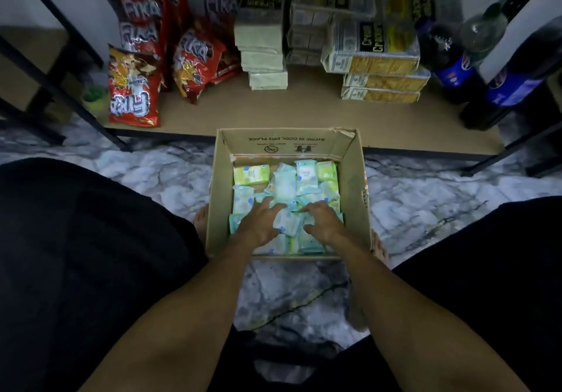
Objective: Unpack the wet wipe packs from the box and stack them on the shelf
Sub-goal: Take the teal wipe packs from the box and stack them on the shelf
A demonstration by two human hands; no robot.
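- Wet wipe packs (286, 191) lie loose in open box (352, 178) on the floor, just short of the shelf (304, 111).
- One pale pack (287, 222) sits between both hands, long axis seemingly slanted.
- Left hand (261, 218) and right hand (324, 219) spread open, palms down on the packs, equally near; nothing gripped.
- Bare shelf board lies straight ahead, beyond the box.
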